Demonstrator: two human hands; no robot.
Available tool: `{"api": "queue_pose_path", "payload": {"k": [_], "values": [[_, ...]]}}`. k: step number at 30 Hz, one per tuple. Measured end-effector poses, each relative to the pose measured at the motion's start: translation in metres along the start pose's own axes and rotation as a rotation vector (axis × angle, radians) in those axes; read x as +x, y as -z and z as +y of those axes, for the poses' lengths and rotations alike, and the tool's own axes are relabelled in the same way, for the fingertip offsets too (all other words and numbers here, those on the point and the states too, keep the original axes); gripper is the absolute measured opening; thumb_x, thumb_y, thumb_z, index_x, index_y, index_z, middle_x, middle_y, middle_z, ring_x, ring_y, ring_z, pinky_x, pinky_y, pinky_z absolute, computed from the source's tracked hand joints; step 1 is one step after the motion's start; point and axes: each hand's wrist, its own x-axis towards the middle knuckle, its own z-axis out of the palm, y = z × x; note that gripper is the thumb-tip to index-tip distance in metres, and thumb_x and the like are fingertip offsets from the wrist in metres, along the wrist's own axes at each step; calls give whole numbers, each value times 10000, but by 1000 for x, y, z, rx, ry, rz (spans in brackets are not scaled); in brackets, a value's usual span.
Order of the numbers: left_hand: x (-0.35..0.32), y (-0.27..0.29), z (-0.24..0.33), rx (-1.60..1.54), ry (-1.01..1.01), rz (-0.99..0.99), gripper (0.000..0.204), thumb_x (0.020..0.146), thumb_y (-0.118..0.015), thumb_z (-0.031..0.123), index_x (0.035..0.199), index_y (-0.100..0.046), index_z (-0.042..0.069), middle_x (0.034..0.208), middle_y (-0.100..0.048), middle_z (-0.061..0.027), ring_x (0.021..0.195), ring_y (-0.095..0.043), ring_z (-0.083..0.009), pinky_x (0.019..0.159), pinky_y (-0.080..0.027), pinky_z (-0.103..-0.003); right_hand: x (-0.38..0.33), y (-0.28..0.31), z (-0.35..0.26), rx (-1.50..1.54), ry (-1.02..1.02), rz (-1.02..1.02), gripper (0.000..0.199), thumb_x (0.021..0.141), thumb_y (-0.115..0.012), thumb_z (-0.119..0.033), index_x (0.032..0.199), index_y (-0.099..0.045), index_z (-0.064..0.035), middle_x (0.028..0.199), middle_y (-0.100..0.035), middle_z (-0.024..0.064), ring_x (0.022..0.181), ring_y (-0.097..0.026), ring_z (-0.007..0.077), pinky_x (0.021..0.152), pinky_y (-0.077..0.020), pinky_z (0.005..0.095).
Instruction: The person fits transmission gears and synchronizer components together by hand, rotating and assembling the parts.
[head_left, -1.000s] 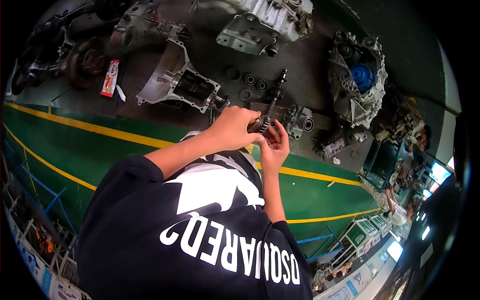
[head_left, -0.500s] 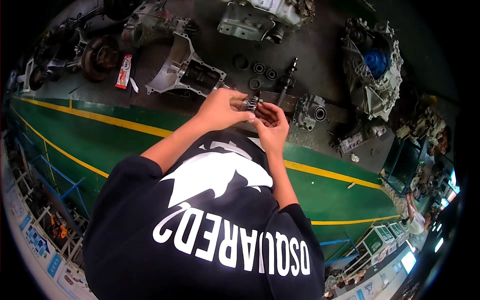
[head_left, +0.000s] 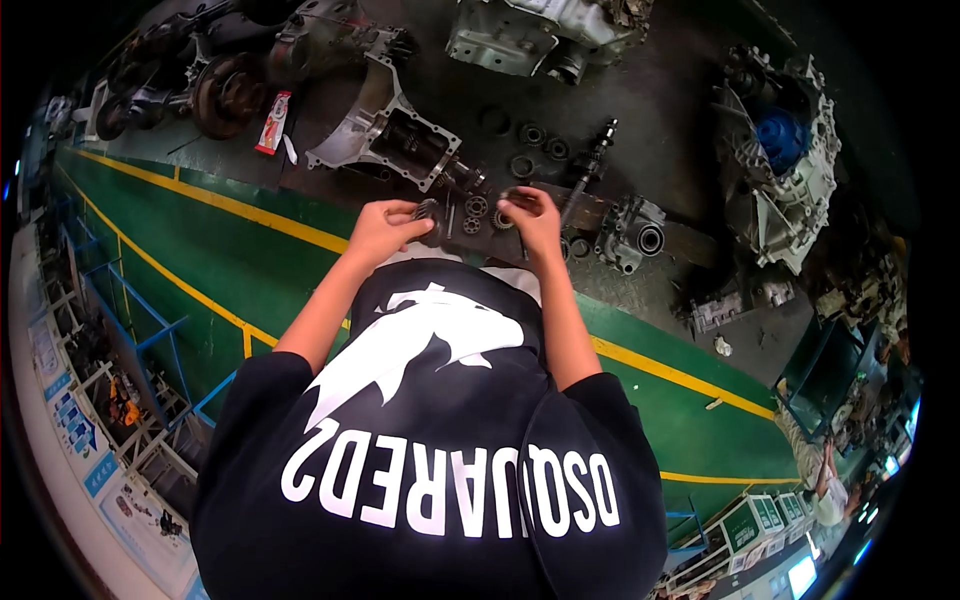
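My left hand (head_left: 385, 232) grips a dark toothed gear (head_left: 430, 214) between thumb and fingers. To its right, my right hand (head_left: 535, 218) is closed on a smaller toothed ring (head_left: 503, 216), partly hidden by the fingers. Between the two hands, bearings (head_left: 475, 207) lie on the dark surface. Just beyond them stands an open metal gearbox housing (head_left: 400, 140), with a shaft end (head_left: 465, 177) sticking out of its right side. A long splined shaft (head_left: 590, 170) lies beyond my right hand.
Several rings and bearings (head_left: 531, 133) lie farther back. A smaller metal housing (head_left: 630, 235) sits at right, a large casing with a blue part (head_left: 782, 138) beyond it. A red and white packet (head_left: 273, 122) lies at left. Another person (head_left: 828, 490) is at far right.
My hands were together on one gear assembly; now they have drawn apart, the gear in the left and a toothed ring in the right. The view has shifted slightly.
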Motion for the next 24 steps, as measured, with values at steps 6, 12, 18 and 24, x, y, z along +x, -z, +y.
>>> {"api": "queue_pose_path", "payload": {"k": [6,12,18,24], "values": [[-1,8,-54,-30,152,79,516,838,-851,206,1235,-675,-73,992,-771,-87,803,-689,-105,622,-478,-238,73,57,17,-1003,412,119,470,703,-823,-165,1141,-675,-81,1136,-635,169,1069,-612,381,925,-540,460],[30,18,-99,-61,247,142,506,785,-883,255,1148,-727,-62,967,-779,-107,848,-728,-144,686,-521,-264,80,59,-11,-1192,714,-24,443,740,-718,-36,1174,-645,-89,1219,-606,147,1110,-572,401,924,-535,487],[56,-11,-66,512,-75,62,617,725,-889,274,1232,-703,-24,1042,-786,-163,935,-770,-243,863,-582,-351,11,50,31,-1100,619,-150,430,765,-705,-21,1187,-634,-62,1218,-602,158,1131,-568,400,964,-513,471],[90,-54,19,674,-434,-191,574,744,-837,200,1267,-695,11,1087,-758,-212,1059,-736,-341,929,-573,-394,-5,15,58,-1555,562,-108,714,752,-771,-131,1435,-562,-126,1370,-592,52,1291,-509,283,1024,-436,443]]}}
